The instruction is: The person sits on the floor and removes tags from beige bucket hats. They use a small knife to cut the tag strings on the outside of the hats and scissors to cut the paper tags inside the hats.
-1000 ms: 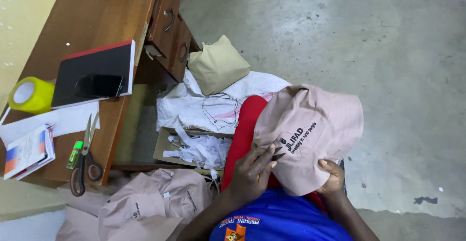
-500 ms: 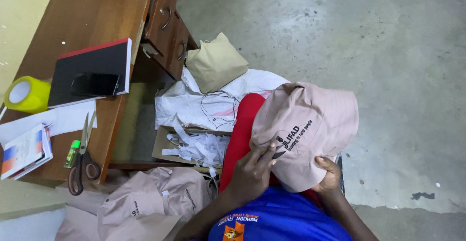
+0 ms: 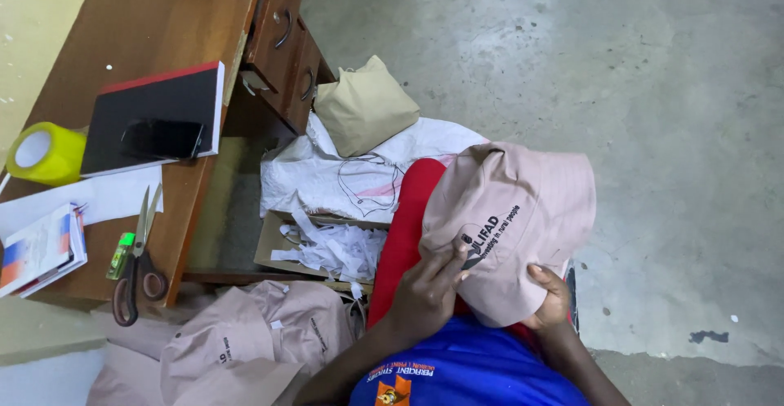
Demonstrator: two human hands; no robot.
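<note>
1. Both hands are on a pale pink cap (image 3: pixel 523 218) that sits over the person's lap, above the red fabric (image 3: pixel 406 234) and the blue shirt (image 3: pixel 465 373).
2. Left hand (image 3: pixel 425 292) lies flat on the cap's lower left edge, fingers (image 3: pixel 445 263) stretched out loosely and pressing right by the dark print on the front. It's not clenched, more of a flat press with the fingertips.
3. Right hand (image 3: pixel 551 300) is tucked under the cap's lower right edge, thumb on top, the rest curled beneath, so it's pinching the cloth. Most of that hand is hidden by the cap.
4. More of the same pink caps (image 3: pixel 245 345) are piled on the floor at lower left, near the left arm.
5. Between that pile and the cap there's a flat cardboard piece (image 3: pixel 273 247) with white paper scraps (image 3: pixel 335 247) on it, and behind that a white sack (image 3: pixel 327 173) with a thin cord on top.
6. A tan cloth bundle (image 3: pixel 363 108) rests against the desk drawers (image 3: pixel 286 42).
7. On the wooden desk (image 3: pixel 147 22) at left: a black notebook (image 3: pixel 155 116) with a phone (image 3: pixel 163 138) on top, a yellow tape roll (image 3: pixel 45 153), scissors (image 3: pixel 135 259), a small green thing (image 3: pixel 121 252) just beside them, and some booklets (image 3: pixel 41 247).
8. Floor (image 3: pixel 612 63) is bare grey concrete.
</note>
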